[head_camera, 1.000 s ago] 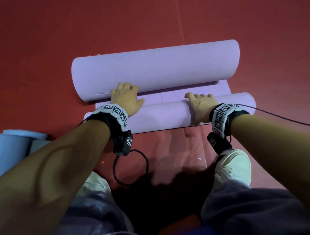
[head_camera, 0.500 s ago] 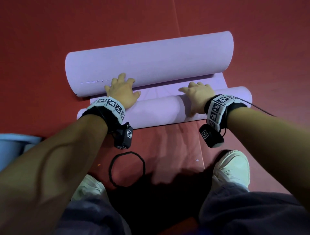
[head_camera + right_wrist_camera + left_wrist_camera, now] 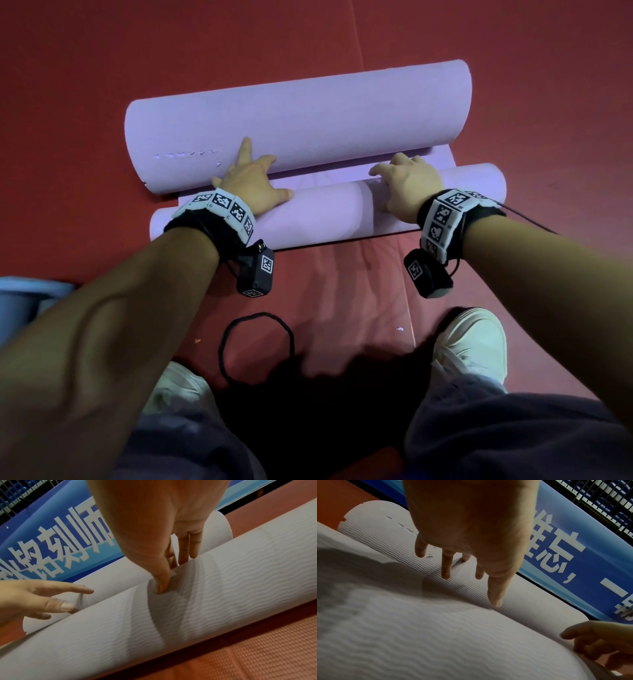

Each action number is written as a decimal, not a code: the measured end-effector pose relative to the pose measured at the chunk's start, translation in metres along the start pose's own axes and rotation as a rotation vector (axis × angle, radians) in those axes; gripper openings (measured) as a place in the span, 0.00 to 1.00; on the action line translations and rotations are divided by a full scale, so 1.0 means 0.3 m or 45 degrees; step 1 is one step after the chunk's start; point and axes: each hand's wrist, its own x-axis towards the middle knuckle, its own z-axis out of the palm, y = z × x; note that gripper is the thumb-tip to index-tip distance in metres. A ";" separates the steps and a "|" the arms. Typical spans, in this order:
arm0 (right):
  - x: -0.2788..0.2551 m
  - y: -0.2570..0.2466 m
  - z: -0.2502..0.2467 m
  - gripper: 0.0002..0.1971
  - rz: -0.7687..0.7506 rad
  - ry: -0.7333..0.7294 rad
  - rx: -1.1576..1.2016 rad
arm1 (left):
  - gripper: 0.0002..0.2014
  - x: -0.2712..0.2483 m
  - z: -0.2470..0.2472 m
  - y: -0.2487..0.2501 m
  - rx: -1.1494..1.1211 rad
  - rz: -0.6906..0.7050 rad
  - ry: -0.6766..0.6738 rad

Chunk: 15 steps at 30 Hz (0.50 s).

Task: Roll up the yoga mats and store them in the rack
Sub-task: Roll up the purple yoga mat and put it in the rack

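Note:
A lilac yoga mat (image 3: 298, 116) lies across the red floor. Its near end is wound into a thin roll (image 3: 318, 216), and its far end curls up in a big loose curve. My left hand (image 3: 253, 181) rests flat on the roll's left part, its straight fingers (image 3: 494, 595) reaching over onto the far curl. My right hand (image 3: 407, 185) presses the roll's right part with spread fingers (image 3: 183, 547) and its thumb dug into the surface. In the wrist views the mat (image 3: 436, 635) (image 3: 188, 608) looks grey with a wavy ribbed texture. No rack is in view.
A blue mat (image 3: 20, 298) lies at the left edge. A black cord loop (image 3: 257, 346) sits on the red floor (image 3: 342, 291) between my white shoes (image 3: 469, 342). A blue banner with white lettering (image 3: 573, 555) and a wire fence stand beyond the mat.
Both hands have pushed the near roll away from me, closer to the far curl. The flat strip between them has narrowed, and my left fingers now reach onto the far curl.

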 end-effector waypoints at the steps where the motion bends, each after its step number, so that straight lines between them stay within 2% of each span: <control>1: 0.007 -0.004 -0.003 0.25 0.012 0.022 0.030 | 0.44 0.004 -0.002 0.001 -0.005 0.006 0.001; 4: 0.028 -0.020 0.010 0.17 0.023 0.062 0.060 | 0.48 0.015 -0.002 0.001 0.039 0.016 0.001; 6: 0.044 -0.023 0.024 0.16 0.023 0.077 0.097 | 0.48 0.024 0.001 -0.002 0.074 0.016 0.013; 9: 0.055 -0.025 0.027 0.15 0.038 0.139 0.107 | 0.46 0.045 0.006 -0.001 0.098 0.012 0.055; 12: 0.048 -0.058 0.019 0.14 0.043 0.140 -0.047 | 0.41 0.065 0.014 0.009 0.107 -0.016 0.112; 13: 0.046 -0.070 0.017 0.18 0.034 0.114 -0.090 | 0.40 0.072 0.017 0.010 0.109 -0.023 0.130; 15: 0.046 -0.084 0.015 0.32 0.005 0.024 -0.155 | 0.37 0.083 0.022 0.014 0.113 -0.036 0.159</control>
